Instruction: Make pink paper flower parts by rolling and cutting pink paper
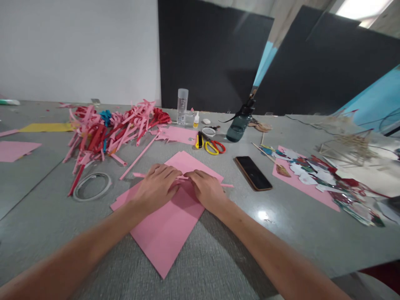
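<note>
Pink paper sheets lie turned cornerwise on the grey table in front of me. Across them runs a narrow rolled pink paper strip, whose ends stick out on both sides of my hands. My left hand is closed on the strip from the left, fingers bent over it. My right hand grips it close by on the right. The fingertips of both hands almost meet at the middle of the strip, and the thumbs are below it.
A tape roll and a heap of pink and red paper strips lie left. Scissors, a glue bottle, a clear bottle and a dark bottle are behind. A phone and paper cutouts lie right.
</note>
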Tool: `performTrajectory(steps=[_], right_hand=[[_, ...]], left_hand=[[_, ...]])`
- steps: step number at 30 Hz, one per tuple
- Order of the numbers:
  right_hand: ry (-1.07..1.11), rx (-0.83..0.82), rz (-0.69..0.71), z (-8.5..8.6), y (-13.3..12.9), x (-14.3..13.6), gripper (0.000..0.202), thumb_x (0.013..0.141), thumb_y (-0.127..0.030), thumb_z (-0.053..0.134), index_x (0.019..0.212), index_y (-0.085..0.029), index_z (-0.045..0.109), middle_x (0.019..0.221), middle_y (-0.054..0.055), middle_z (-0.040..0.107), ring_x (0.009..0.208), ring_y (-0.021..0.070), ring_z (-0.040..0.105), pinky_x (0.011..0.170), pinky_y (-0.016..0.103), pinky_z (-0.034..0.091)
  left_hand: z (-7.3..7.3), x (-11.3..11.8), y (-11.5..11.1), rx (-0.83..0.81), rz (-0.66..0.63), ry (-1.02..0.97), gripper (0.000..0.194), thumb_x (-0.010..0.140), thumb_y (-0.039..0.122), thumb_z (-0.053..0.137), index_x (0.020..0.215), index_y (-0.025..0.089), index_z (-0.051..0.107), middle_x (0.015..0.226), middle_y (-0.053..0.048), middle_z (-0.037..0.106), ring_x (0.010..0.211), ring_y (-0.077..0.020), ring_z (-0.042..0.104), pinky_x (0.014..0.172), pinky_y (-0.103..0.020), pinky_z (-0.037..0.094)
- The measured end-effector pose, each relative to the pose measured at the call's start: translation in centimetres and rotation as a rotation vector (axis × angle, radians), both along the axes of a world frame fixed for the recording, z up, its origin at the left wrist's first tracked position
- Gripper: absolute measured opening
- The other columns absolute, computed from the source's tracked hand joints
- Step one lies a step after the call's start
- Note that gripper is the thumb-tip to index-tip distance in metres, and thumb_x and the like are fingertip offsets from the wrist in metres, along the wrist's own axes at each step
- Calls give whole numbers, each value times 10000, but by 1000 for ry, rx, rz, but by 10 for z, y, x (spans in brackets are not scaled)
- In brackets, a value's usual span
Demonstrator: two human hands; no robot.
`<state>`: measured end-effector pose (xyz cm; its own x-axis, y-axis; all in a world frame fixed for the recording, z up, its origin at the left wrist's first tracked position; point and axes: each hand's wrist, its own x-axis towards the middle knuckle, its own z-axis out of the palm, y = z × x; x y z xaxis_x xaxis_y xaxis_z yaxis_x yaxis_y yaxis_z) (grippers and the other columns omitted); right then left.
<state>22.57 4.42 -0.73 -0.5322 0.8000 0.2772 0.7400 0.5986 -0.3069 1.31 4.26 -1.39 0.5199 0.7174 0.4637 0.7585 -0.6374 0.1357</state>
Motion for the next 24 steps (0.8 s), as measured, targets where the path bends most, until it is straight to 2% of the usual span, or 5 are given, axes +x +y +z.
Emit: performTrajectory(steps=[3,8,13,24], right_hand=[[0,-5,2,1,-1,0,350,950,-44,425,1214,-171,616,1102,84,693,1055,201,627,877,296,457],[-10,-5,1,0,-2,0,367,935,-27,440,1223,-180,608,1096,76,694,1045,204,628,853,297,456],[-15,-11,-6,1,-2,0,343,948,-44,438,1214,-175,610,1083,81,694,1029,202,629,850,297,457],[-20,-21,-10,2,-3,-1,395,901,-5,441,1206,-183,617,1071,73,700,1012,199,636,831,290,455]], left_hand=[[0,0,0,-10,2,4,251,891,175,606,1136,223,588,1110,-47,679,1096,-262,589,986,-446,384],[0,0,0,-15,-17,29,123,936,208,565,1048,231,609,1063,-44,674,1044,-249,597,969,-441,389],[0,0,0,-23,-11,17,152,942,205,561,1086,227,604,1075,-51,670,1061,-255,590,966,-446,391],[4,1,-1,-42,-24,38,108,942,161,543,1010,221,602,1046,-33,666,1033,-239,584,956,-436,387]])
